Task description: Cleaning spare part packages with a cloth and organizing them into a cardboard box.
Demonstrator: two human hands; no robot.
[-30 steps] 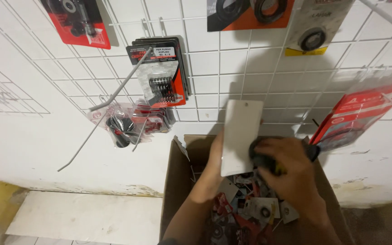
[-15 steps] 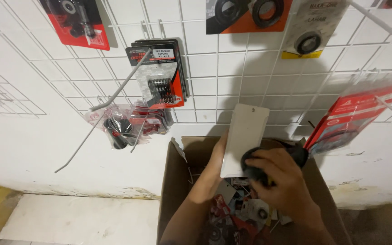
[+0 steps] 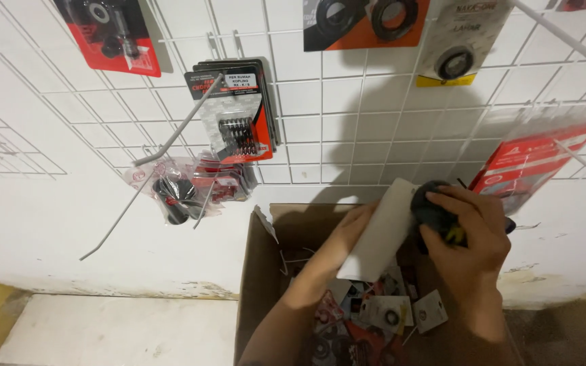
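Right now both hands are working together over the open cardboard box (image 3: 256,271). The left hand (image 3: 347,234) is gripping the near long edge of a white backing card (image 3: 381,234), fingers pressed flat against its blank side, so the card is standing tilted just above the box. The right hand (image 3: 466,234) is closing around a dark round part (image 3: 432,207) at the card's upper corner, with a bit of yellow showing under the fingers; hand and part are touching the card.

Judging by how it is keeping its shape, the card is thin, light and fairly stiff, though it would crease if squeezed mid-panel, so the edges are the better places to hold. The dark part looks denser and rubbery, probably easy to grip around its rim.

Below the hands, small carded parts (image 3: 388,315) are lying loose in the box. Beyond the hands, a white wire grid (image 3: 320,135) is carrying hanging packets: a red-and-black spring packet (image 3: 235,115) up to the left, and a red packet (image 3: 534,159) to the right.

The card's printed face is turned away, the dark part is mostly covered by fingers, and whether it is fixed to the card cannot be told. The box's lower portion is cut off.
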